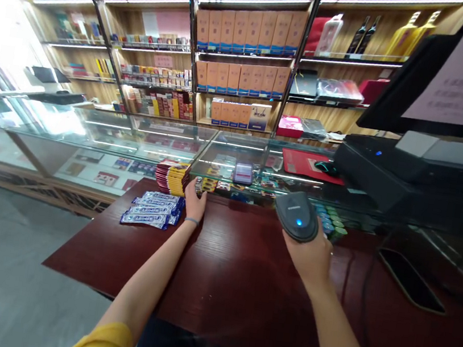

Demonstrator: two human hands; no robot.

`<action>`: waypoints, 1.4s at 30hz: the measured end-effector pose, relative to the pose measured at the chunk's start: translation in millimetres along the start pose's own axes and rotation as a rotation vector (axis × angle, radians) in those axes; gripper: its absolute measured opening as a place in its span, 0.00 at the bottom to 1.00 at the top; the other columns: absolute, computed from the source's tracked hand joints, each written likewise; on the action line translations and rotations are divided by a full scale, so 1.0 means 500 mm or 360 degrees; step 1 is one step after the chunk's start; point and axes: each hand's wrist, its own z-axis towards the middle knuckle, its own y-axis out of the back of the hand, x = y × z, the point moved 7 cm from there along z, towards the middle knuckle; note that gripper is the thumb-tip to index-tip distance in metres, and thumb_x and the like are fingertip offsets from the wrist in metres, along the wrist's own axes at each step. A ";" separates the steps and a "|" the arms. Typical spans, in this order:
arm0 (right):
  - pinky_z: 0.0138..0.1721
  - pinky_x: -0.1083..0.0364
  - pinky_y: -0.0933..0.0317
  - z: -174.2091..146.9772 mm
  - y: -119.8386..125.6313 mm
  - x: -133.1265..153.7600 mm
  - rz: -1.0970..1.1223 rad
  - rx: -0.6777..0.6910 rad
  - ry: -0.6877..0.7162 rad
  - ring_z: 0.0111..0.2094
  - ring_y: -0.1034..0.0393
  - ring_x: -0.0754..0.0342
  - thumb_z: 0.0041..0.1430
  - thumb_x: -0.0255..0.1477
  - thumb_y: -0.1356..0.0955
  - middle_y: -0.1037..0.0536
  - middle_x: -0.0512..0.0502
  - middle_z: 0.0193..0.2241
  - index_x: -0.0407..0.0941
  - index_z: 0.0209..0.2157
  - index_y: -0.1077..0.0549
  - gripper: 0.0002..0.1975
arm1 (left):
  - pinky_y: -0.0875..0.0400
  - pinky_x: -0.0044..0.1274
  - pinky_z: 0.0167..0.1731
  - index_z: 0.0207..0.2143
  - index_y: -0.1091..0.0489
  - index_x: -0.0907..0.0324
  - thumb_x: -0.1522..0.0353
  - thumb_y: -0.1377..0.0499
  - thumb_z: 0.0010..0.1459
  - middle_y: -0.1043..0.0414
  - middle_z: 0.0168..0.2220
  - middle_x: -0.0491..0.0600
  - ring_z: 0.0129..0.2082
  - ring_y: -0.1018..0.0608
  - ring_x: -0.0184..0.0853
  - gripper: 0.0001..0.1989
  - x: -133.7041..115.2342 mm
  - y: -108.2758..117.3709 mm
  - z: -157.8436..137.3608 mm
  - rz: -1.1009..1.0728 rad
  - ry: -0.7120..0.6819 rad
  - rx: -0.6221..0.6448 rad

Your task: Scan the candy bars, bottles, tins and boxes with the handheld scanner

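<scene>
In my right hand (310, 256) is a dark barcode scanner (297, 214), its head toward the glass case and a blue light lit on top. My fingers wrap around its handle, mostly hidden beneath. My left hand (196, 202) is at the back of the counter, thumb apart from the fingers, right beside a stack of red and yellow packets (171, 178). Its fingertips are partly hidden, and I cannot tell whether they touch the stack. Left of that hand, several blue and white wrapped sticks (151, 209) lie overlapping on the dark red wooden counter (219, 263).
A glass display case (150, 142) borders the counter's far side. A small card with a printed code (243, 173) is at its front. Green and blue cylinders (332, 222) stand behind my right hand. A phone (410, 279) and a monitor (455, 84) are at right. Shelves of boxes (251, 30) line the wall.
</scene>
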 end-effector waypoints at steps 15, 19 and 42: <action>0.27 0.52 0.34 -0.091 -0.125 0.028 0.0235 0.0411 0.0133 0.25 0.22 0.43 0.53 0.35 0.32 0.19 0.45 0.26 0.48 0.43 0.30 0.15 | 0.45 0.46 0.68 0.59 0.37 0.59 0.77 0.38 0.51 0.40 0.59 0.62 0.65 0.38 0.51 0.32 0.050 -0.045 0.008 -0.0093 0.0070 0.0090; 0.27 0.52 0.34 -0.096 -0.122 0.030 0.0325 0.0425 0.0086 0.26 0.21 0.42 0.55 0.36 0.32 0.20 0.47 0.25 0.48 0.43 0.32 0.14 | 0.42 0.45 0.65 0.53 0.35 0.62 0.77 0.40 0.54 0.40 0.53 0.61 0.59 0.34 0.49 0.23 0.048 -0.037 0.006 -0.0048 0.0096 -0.0001; 0.34 0.50 0.30 -0.096 -0.110 0.018 0.0509 0.0542 -0.0158 0.39 0.18 0.38 0.55 0.39 0.31 0.16 0.44 0.33 0.49 0.51 0.31 0.22 | 0.22 0.38 0.48 0.66 0.41 0.37 0.57 0.42 0.66 0.28 0.58 0.49 0.49 0.22 0.37 0.27 -0.098 -0.080 -0.140 -0.1595 0.1054 0.0723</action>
